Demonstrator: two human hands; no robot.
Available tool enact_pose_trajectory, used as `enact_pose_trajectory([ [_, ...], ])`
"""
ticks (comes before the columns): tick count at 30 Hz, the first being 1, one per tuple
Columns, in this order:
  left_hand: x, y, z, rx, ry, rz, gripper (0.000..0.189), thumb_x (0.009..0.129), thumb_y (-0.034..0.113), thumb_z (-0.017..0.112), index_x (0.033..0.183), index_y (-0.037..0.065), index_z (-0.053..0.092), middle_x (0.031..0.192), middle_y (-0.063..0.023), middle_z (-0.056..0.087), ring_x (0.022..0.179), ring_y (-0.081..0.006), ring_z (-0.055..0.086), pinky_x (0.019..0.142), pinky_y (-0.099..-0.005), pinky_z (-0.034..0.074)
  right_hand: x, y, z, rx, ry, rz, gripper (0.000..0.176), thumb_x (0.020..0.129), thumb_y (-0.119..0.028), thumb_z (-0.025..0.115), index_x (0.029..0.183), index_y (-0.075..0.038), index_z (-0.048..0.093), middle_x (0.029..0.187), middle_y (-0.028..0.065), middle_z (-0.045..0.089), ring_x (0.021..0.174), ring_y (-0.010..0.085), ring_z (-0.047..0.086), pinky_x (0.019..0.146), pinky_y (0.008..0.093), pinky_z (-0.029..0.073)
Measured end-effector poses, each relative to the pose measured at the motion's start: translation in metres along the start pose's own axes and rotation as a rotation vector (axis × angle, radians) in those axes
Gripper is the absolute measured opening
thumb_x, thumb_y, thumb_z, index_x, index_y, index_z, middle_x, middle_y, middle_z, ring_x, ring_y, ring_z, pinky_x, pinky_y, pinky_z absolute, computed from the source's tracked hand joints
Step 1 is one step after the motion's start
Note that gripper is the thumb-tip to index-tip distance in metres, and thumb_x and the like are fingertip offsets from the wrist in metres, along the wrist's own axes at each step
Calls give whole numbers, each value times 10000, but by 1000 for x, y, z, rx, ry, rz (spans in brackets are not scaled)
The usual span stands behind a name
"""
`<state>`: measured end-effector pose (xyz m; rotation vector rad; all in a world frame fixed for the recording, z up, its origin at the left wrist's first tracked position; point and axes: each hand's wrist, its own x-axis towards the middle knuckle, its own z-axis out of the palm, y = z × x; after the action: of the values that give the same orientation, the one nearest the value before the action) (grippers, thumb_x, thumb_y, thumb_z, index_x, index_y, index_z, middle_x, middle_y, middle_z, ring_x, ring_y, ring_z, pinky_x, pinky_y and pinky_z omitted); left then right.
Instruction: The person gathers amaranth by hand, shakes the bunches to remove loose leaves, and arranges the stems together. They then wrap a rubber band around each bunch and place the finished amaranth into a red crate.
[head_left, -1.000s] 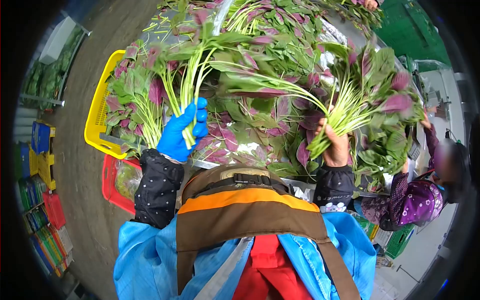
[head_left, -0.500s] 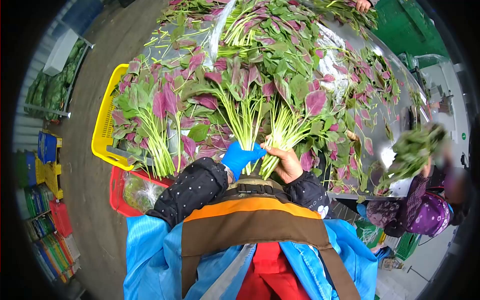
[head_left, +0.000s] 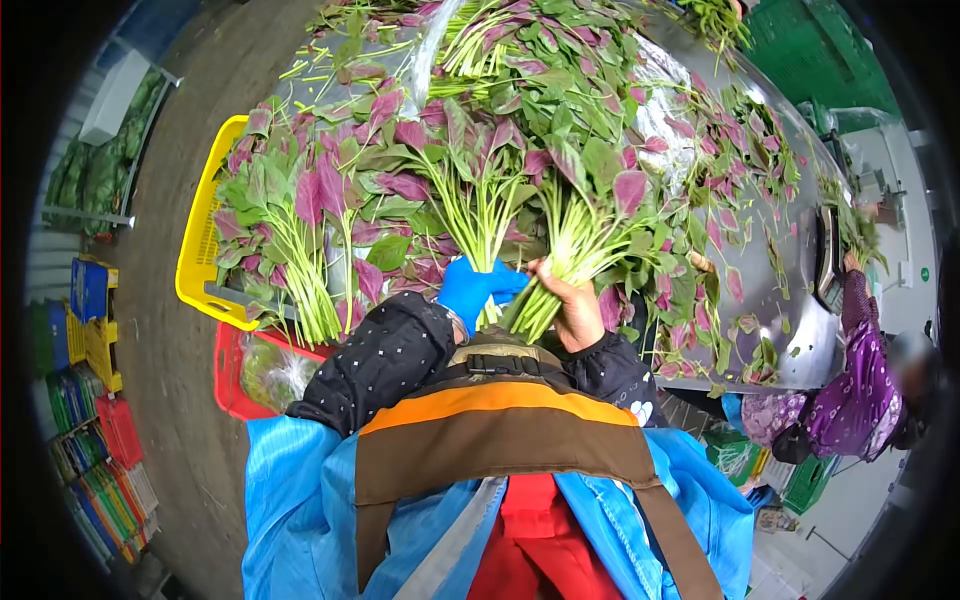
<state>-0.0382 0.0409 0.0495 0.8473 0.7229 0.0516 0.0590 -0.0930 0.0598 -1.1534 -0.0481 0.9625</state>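
Note:
My left hand, in a blue glove, is closed around the stems of a leafy bunch with green and purple leaves. Bare, my right hand grips a second bunch by its pale green stems. Both hands are side by side close to my body, at the near edge of the metal table. Another bunch lies to the left, stems toward me. Loose purple and green leaves lie around and beyond both hands.
A yellow crate and a red crate holding a plastic bag stand at the left. At the right, a person in purple holds greens near a dark device. Green crates are at the upper right.
The person at the right has moved their greens farther right, away from the table's near edge, uncovering the dark device. My hands keep hold of both bunches, with the left glove slightly higher.

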Motion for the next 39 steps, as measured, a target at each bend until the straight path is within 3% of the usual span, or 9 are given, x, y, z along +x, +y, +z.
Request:
enact_pose_trajectory([
  [6,1,-19,-21,223,82,49,328,687,11,723,989,-24,602,827,-78,630,726,-156,606,667,-300,506,-2,-35,-1,142,-35,-145,166,838,-47,570,992,-6,527,996,128,605,717,127,592,642,260,523],
  [9,1,-18,-18,212,21,-1,443,683,-9,721,1096,-14,562,926,-68,613,819,-135,593,687,-282,497,7,-27,12,-172,-72,-57,296,800,-11,591,1089,42,555,895,72,617,642,97,586,597,222,493],
  [13,-5,-17,-14,173,-78,67,494,708,12,712,1168,5,532,945,-58,622,801,-126,595,676,-262,492,27,4,17,-332,-134,-54,113,773,19,625,879,33,589,731,48,606,615,123,594,564,237,472],
  [22,-17,-9,-29,-60,-116,-184,286,862,273,607,1036,50,570,1015,-65,624,833,-110,578,664,-229,462,-12,-58,-16,-243,-276,201,233,732,41,660,911,-10,520,754,79,596,615,158,595,547,245,476],
  [28,-12,-14,-33,-5,-174,-135,316,873,277,588,1093,54,553,1052,-75,610,861,-129,576,719,-254,461,-14,-95,-44,-354,-8,-13,176,735,31,656,871,-3,551,743,74,603,627,144,595,565,251,478],
  [30,-15,-13,-25,3,-108,-95,334,877,273,583,1118,45,544,1072,-77,603,880,-139,578,742,-261,462,-2,-97,-64,-985,141,-262,89,766,-13,642,816,-5,569,670,46,602,594,116,574,560,241,455],
  [32,-18,-9,-19,11,-18,-69,337,871,219,595,1143,31,529,1105,-80,594,967,-166,578,827,-290,465,3,-90,-75,-1022,341,-389,94,777,-42,643,819,-4,568,681,46,606,577,118,563,548,243,453],
  [34,-19,-11,-18,20,-1,-7,335,865,188,603,1148,27,524,1119,-87,590,1013,-181,573,871,-311,461,-12,-87,-36,-518,247,-226,103,786,-68,647,818,-7,571,687,43,601,571,117,556,538,244,462],
  [39,-11,-21,-19,-137,-165,-97,335,873,209,596,1150,38,515,1095,-91,593,993,-203,579,823,-340,493,-2,-23,12,-302,-26,17,189,821,-88,634,970,10,572,810,64,602,688,141,604,585,244,518],
])
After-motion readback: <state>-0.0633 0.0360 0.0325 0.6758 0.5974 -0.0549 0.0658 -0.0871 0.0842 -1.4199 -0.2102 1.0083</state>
